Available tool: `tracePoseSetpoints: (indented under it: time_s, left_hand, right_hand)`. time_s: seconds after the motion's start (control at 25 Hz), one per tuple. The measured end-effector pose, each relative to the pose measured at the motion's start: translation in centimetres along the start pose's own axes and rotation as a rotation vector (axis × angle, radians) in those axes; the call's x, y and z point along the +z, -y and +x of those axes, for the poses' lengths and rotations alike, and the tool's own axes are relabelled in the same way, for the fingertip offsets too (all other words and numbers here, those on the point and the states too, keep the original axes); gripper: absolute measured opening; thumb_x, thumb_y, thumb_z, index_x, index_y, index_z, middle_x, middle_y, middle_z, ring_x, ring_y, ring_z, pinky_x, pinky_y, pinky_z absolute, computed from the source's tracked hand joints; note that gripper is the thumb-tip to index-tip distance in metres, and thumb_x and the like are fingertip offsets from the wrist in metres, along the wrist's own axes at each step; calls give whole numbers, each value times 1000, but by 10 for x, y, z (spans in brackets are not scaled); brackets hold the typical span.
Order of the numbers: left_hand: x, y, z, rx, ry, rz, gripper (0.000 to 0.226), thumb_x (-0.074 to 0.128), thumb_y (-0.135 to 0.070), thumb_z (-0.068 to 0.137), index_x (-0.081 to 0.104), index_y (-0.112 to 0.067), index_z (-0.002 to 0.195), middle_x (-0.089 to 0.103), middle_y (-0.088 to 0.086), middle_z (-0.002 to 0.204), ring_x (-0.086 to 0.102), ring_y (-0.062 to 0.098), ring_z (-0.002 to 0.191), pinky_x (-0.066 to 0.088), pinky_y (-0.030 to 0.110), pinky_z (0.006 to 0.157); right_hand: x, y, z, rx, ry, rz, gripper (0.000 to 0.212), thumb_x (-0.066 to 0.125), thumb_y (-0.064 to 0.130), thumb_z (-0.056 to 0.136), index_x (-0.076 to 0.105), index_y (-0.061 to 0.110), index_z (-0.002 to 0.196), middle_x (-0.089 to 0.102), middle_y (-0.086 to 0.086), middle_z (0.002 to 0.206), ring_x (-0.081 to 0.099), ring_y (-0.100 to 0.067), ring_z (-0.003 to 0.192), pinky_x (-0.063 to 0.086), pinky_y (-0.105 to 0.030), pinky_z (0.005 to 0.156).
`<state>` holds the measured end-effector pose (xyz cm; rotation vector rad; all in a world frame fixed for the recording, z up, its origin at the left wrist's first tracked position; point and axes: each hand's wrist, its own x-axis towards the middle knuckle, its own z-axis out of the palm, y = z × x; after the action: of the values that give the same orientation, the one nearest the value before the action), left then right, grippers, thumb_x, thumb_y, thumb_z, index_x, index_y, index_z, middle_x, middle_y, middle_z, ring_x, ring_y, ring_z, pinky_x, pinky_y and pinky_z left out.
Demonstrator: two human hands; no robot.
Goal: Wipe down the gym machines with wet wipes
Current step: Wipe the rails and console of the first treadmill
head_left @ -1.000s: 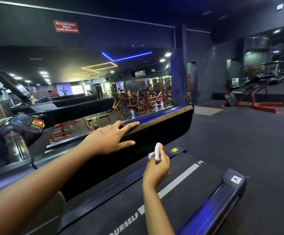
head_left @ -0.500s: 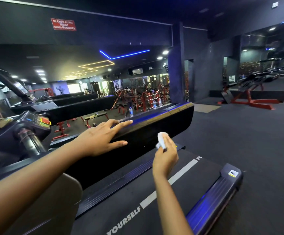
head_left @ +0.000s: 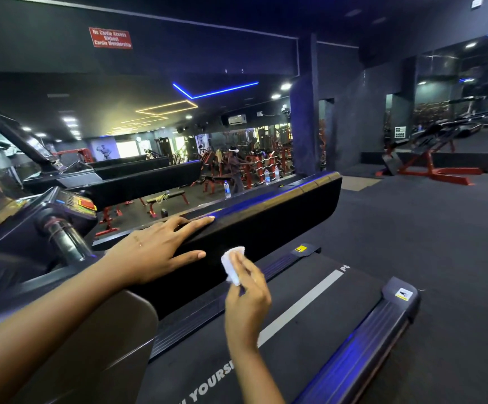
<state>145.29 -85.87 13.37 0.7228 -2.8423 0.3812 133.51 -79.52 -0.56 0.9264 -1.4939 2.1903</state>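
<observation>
Dark rubber gym floor [head_left: 411,228] lies open right of the black treadmill deck with a white stripe [head_left: 309,316]. Head view: one long black padded side rail [head_left: 266,225] bounds the deck's left edge. Left hand [head_left: 155,252] rests flat on the rail top, fingers spread. Right hand [head_left: 247,298] pinches one folded white wet wipe [head_left: 232,266] just beside the rail's inner face — contact not discernible. Three clear water bottles [head_left: 227,189] stand behind the rail, and one red-framed bench [head_left: 429,167] stands far right.
</observation>
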Motion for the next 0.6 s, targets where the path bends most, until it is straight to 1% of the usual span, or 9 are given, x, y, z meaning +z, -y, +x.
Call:
tracePoseSetpoints:
  time_s: [0.04, 0.12, 0.2, 0.28, 0.32, 0.36, 0.4, 0.48, 0.6]
  left_hand:
    - [1, 0, 0, 5, -10, 6, 79, -9, -87, 59, -22, -61, 132, 29, -9, 146, 43, 13, 127, 43, 30, 98]
    - [3, 2, 1, 19, -23, 23, 81, -7, -86, 62, -20, -58, 137, 30, -9, 145, 44, 13, 126, 43, 32, 99]
    - [5, 2, 1, 20, -27, 29, 81, -5, -84, 64, -18, -56, 139, 29, -9, 146, 43, 14, 127, 43, 34, 100]
    - [5, 2, 2, 15, -26, 39, 82, -4, -83, 64, -18, -55, 140, 27, -8, 147, 42, 13, 128, 43, 33, 100]
    - [5, 2, 1, 16, -26, 43, 83, -5, -83, 63, -19, -55, 140, 26, -8, 147, 42, 13, 128, 43, 33, 100]
    - [5, 2, 1, 17, -26, 44, 83, -5, -83, 63, -19, -54, 140, 26, -8, 147, 42, 13, 128, 43, 33, 100]
    - [5, 2, 2, 20, -29, 41, 84, -5, -84, 63, -18, -54, 140, 26, -8, 147, 42, 14, 128, 44, 34, 100]
    - [6, 3, 2, 27, -37, 36, 85, -7, -87, 61, -19, -56, 139, 28, -8, 146, 43, 14, 127, 44, 34, 99]
    - [8, 4, 2, 26, -37, 45, 83, -9, -88, 61, -23, -58, 136, 28, -9, 145, 43, 14, 127, 43, 34, 99]
  right_hand:
    - [-6, -4, 17, 11, -36, -12, 46, 47, -6, 67, 70, 7, 104, 67, 1, 103, 56, -1, 93, 33, 2, 87]
    - [-10, -20, 69, 140, -124, -52, 45, 46, -10, 69, 70, 3, 104, 68, -10, 108, 62, -19, 97, 33, -3, 85]
    - [-3, -37, 111, 244, -113, -62, 41, 49, -15, 78, 66, 1, 112, 64, -17, 114, 62, -32, 101, 40, -14, 85]
    - [9, -42, 121, 228, -72, -68, 40, 52, -13, 83, 64, 4, 117, 63, -17, 113, 62, -36, 97, 50, -30, 83]
    - [15, -40, 115, 212, -70, -71, 42, 52, -13, 82, 64, 6, 117, 64, -17, 111, 62, -36, 94, 52, -35, 80]
    - [19, -35, 105, 181, -78, -84, 43, 53, -14, 79, 65, 6, 115, 64, -16, 108, 62, -35, 91, 51, -35, 78]
    - [21, -28, 90, 119, -77, -100, 44, 52, -14, 75, 67, 5, 112, 65, -15, 105, 62, -33, 88, 48, -30, 77]
    - [20, -9, 54, -80, -28, -144, 42, 52, -10, 71, 69, 4, 107, 66, -12, 100, 59, -24, 86, 43, -21, 76]
    - [9, 0, 34, -306, 97, -149, 39, 46, 5, 78, 70, 6, 108, 67, -9, 101, 54, -14, 90, 42, -14, 81]
